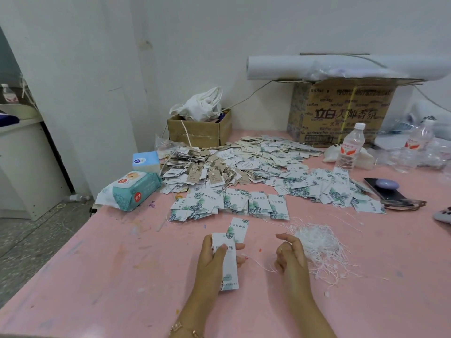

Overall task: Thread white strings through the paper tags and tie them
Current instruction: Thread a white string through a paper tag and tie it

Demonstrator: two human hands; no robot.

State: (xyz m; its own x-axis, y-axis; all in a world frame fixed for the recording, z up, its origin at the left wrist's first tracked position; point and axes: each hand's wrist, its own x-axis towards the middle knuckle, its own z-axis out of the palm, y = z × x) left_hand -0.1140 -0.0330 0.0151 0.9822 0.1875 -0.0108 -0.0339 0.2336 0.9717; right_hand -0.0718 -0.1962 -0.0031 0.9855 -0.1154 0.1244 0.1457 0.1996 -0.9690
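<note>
Left hand [210,263] grips two white leaf-printed paper tags [230,269] over the pink table [122,276].
Right hand [290,254], fingers loosely curled, sits beside the pile of white strings [317,245]; whether it pinches one is unclear. Align the tag holes before threading. The brown cardboard box [341,113] reads "立白".

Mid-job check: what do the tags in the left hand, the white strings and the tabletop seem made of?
Tags: stiff paper or thin card, matte white with printed green leaves; they stay flat in the left hand. White strings: probably thin plastic or stiff cord, as strands hold springy loops; uncertain. Tabletop: smooth pink coated board, scuffed and speckled.
</note>
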